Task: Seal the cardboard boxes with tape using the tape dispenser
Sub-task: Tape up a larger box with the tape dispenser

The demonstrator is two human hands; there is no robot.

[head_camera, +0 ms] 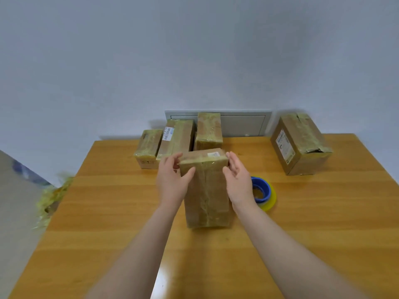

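A tall cardboard box wrapped in yellowish tape stands upright in the middle of the wooden table. My left hand grips its upper left corner, thumb on the front face and fingers round the back. My right hand lies against the upper right edge with fingers straight. A tape roll with a blue core and dispenser ring lies flat on the table just right of the box, partly hidden behind my right wrist.
Three taped boxes stand in a row at the table's far edge against the wall. A bigger taped box sits at the far right. Crumpled tape scraps hang off the left table edge. A grey wall panel is behind.
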